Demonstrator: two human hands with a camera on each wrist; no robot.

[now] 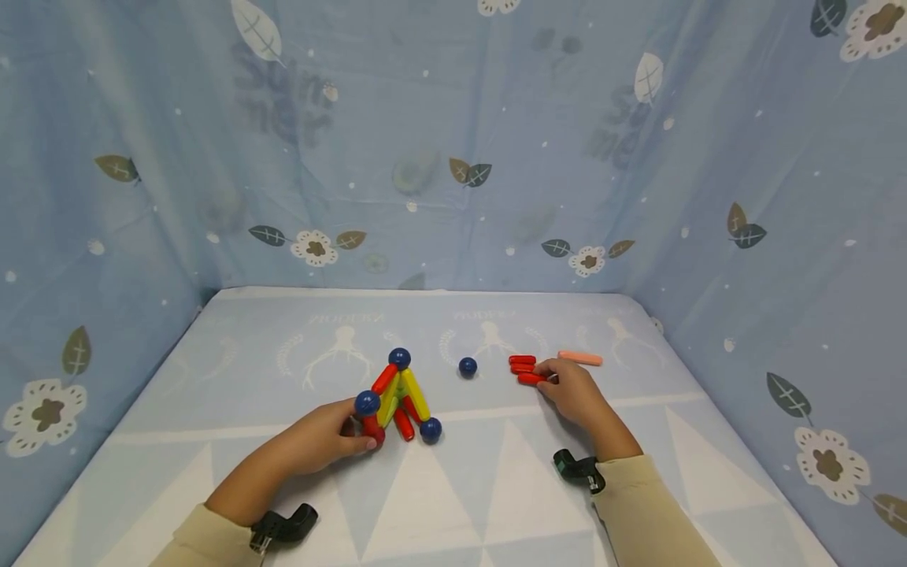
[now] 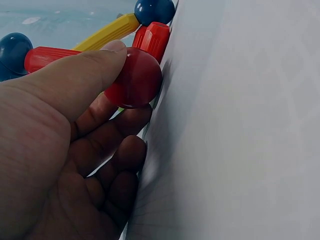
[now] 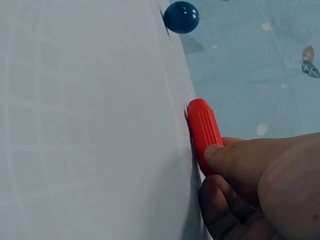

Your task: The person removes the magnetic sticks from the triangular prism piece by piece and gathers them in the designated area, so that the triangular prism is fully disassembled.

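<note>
A small structure of red and yellow rods (image 1: 416, 395) joined by balls stands left of centre on the table. Blue balls (image 1: 400, 359) show at its top and lower corners. My left hand (image 1: 319, 439) grips its near left corner, thumb and fingers around a red ball (image 2: 137, 82). A red rod (image 2: 45, 59) runs from behind the thumb to a blue ball. On the right side, my right hand (image 1: 575, 392) pinches a red rod (image 3: 202, 125) between thumb and fingers, close to the tabletop. Two more red rods (image 1: 522, 360) lie just beyond it.
One loose blue ball (image 1: 468, 367) sits between the structure and the red rods. An orange-pink stick (image 1: 579, 358) lies behind the right hand. Blue patterned cloth (image 1: 439, 220) hangs around the back and sides of the table (image 1: 439, 504).
</note>
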